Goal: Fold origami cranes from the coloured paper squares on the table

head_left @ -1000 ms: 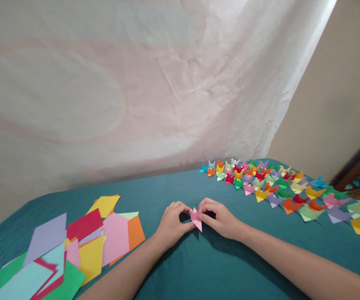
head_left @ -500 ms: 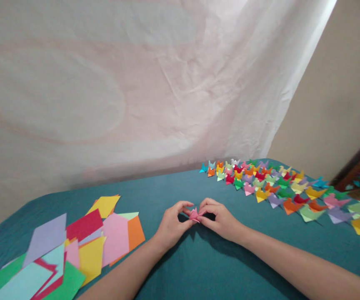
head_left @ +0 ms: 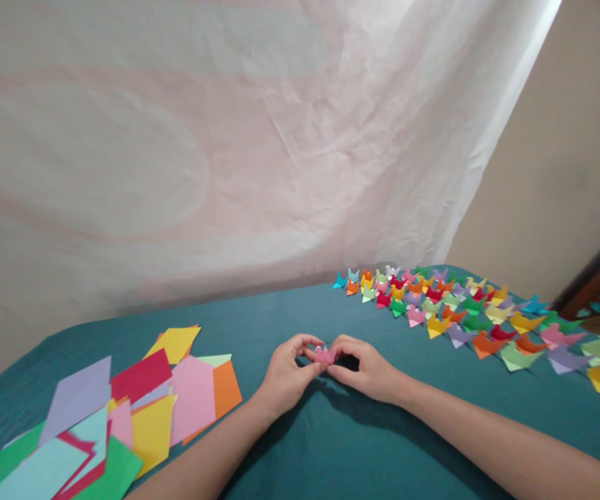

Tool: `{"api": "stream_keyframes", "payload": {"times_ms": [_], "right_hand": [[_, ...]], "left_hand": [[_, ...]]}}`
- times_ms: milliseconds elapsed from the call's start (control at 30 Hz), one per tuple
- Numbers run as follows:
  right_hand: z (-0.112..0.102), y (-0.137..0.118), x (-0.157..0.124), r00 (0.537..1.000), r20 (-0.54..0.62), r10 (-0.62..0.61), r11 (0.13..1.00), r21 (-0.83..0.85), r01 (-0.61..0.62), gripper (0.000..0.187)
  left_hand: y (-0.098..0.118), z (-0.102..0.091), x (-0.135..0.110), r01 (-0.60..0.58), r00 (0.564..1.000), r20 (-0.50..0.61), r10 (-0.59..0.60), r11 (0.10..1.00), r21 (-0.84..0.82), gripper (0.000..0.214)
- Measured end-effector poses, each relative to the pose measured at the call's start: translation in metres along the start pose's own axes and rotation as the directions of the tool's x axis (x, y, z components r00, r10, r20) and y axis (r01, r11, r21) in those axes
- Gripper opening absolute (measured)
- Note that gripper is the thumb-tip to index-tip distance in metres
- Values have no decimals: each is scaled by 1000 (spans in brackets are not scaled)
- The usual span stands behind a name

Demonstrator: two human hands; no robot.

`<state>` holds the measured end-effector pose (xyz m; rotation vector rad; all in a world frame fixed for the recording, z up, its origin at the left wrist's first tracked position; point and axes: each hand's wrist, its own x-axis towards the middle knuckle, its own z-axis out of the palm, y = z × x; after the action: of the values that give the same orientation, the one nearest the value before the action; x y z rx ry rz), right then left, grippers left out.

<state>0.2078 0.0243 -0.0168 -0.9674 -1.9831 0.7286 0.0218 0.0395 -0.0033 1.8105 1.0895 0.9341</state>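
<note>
Between my two hands, a little above the table, is a small folded pink origami bird [head_left: 323, 353] with pointed tips standing up. My left hand [head_left: 294, 368] pinches its left side between thumb and fingers. From the other side, my right hand [head_left: 360, 364] grips its right edge with thumb and forefinger. Fingertips cover the lower part and both sides of the folded paper.
Loose coloured paper sheets [head_left: 141, 380] overlap on the left of the teal-covered table [head_left: 289, 455]. Rows of small folded paper birds [head_left: 438, 323] stand at the right. A pale curtain [head_left: 237, 153] hangs behind, beside a beige wall [head_left: 555, 153].
The pink paper bird has turned slightly, so more of its points show. My right fingers have shifted a little on its edge; the left hand has hardly moved.
</note>
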Motion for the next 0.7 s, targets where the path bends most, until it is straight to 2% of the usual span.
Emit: {"api": "stream_keyframes", "payload": {"times_ms": [300, 467, 700], "right_hand": [[1, 4, 0, 999, -31, 25, 1000, 2, -25, 17], [-1, -1, 1, 997, -72, 8, 999, -30, -11, 22], [-1, -3, 1, 999, -41, -25, 999, -41, 24, 21]], "left_hand": [[-7, 1, 1, 52, 998, 35, -50, 997, -56, 34], [-9, 2, 2, -3, 1000, -4, 2, 999, -33, 33], [-1, 1, 0, -21, 1000, 3, 22, 999, -32, 27]]}}
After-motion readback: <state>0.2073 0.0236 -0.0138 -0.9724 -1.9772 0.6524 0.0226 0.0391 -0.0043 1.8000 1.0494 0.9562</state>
